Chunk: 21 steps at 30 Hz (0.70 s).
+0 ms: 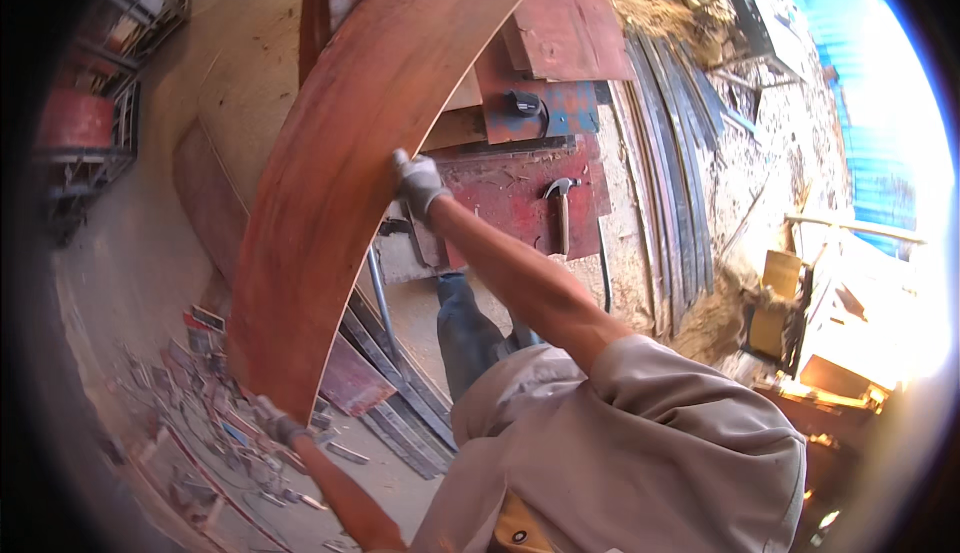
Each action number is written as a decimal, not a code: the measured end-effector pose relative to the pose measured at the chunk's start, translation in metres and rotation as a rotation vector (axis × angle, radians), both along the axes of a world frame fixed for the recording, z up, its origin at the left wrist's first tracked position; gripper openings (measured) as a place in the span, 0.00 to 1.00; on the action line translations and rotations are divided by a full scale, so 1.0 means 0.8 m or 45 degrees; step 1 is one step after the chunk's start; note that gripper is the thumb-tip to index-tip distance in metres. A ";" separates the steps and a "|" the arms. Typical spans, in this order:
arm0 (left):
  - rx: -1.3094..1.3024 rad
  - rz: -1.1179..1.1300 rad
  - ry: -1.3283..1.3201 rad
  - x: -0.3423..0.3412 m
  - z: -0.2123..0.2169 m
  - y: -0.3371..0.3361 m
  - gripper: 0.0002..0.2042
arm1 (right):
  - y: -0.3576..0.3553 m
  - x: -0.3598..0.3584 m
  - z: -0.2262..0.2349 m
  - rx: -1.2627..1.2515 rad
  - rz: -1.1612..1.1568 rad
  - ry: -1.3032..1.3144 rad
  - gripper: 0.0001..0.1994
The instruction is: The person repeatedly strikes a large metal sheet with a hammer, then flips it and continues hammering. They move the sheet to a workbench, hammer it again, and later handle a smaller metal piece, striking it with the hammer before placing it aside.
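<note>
A long reddish-brown plywood board slants across the view from the top down to the lower left, looking bowed in the fisheye picture. My right hand, in a pale glove, grips its right edge near the middle, thumb on top and the other fingers mostly hidden. At the board's near end my left hand, also gloved and slightly blurred, is closed on the corner. To the right of the board a claw hammer lies on a red panel. A small black object sits on a red-and-blue panel farther off.
Scrap wood pieces litter the ground at lower left. Long dark bars lie below the board. More long strips run along the right, beside sandy ground. A rack stands at far left, and blue corrugated sheeting at far right.
</note>
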State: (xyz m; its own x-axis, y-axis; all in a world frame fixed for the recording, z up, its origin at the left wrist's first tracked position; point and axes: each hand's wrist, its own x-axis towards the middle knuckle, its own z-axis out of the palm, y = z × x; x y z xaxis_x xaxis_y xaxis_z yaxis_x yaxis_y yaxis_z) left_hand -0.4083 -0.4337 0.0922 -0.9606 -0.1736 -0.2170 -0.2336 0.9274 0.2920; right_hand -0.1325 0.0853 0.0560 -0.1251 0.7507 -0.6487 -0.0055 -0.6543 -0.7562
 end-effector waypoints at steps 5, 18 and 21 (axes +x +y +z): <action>0.795 -0.375 -0.551 0.191 -0.063 0.213 0.36 | 0.005 0.006 -0.005 0.173 0.240 -0.127 0.22; 2.172 0.996 -0.973 0.345 -0.053 0.697 0.36 | 0.111 0.516 -0.095 -0.120 0.559 -1.284 0.33; 2.185 0.867 -0.935 0.353 -0.076 0.705 0.31 | 0.097 0.571 -0.185 -0.097 0.784 -1.483 0.41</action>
